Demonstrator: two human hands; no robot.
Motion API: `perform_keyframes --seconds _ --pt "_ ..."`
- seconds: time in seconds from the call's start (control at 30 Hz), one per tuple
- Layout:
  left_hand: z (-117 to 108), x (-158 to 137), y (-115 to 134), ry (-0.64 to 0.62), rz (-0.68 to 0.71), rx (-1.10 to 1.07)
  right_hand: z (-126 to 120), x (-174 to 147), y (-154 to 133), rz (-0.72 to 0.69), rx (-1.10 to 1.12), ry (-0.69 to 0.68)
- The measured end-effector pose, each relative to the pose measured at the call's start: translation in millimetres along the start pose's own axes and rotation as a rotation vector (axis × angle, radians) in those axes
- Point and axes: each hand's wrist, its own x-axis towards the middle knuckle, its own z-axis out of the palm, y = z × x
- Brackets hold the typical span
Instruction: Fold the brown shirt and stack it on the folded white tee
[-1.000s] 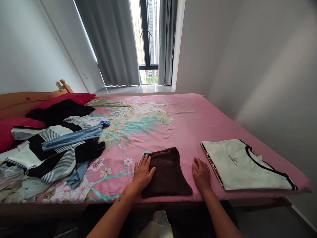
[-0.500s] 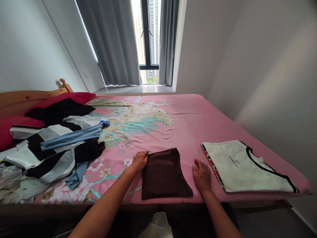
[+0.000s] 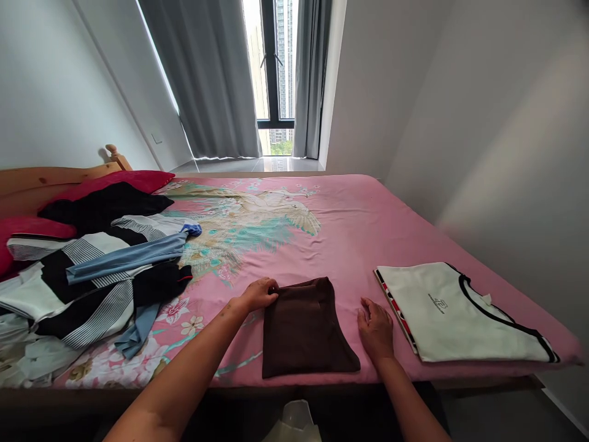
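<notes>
A dark brown folded garment (image 3: 306,328) lies flat near the bed's front edge, its right side curving outward toward the lower corner. At its upper left corner is my left hand (image 3: 258,294), thumb and fingers closed on the cloth edge. To the right of the garment my right hand (image 3: 375,328) rests on the pink sheet, fingers loosely bent and apart, holding nothing. Farther right lies a folded white T-shirt (image 3: 432,316) with black neck trim and a small printed logo. A red, black and white patterned cloth edge (image 3: 396,310) shows beneath it.
On the left is a heap of loose clothes (image 3: 101,276), black, white, striped and blue. Red pillows (image 3: 142,179) lie by the wooden headboard (image 3: 59,175). The bed (image 3: 350,227) has a pink sheet with a peacock print. Beyond it are grey curtains (image 3: 207,80) and a window.
My left hand has shifted slightly at the garment's upper left corner, and its thumb and fingers now close there. My right hand stays beside it. The view has tilted a little.
</notes>
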Motion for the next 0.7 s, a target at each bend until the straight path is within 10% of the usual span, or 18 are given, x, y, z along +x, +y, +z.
perform_keyframes --seconds 0.37,0.53,0.7 --pt "5 0 -12 0.054 -0.095 -0.061 2 3 -1 -0.015 -0.037 0.014" --pt "14 -17 29 0.294 0.001 -0.003 3 3 0 -0.016 -0.055 0.01" --pt "42 -34 78 0.16 0.215 0.149 3 2 0 -0.008 -0.059 0.008"
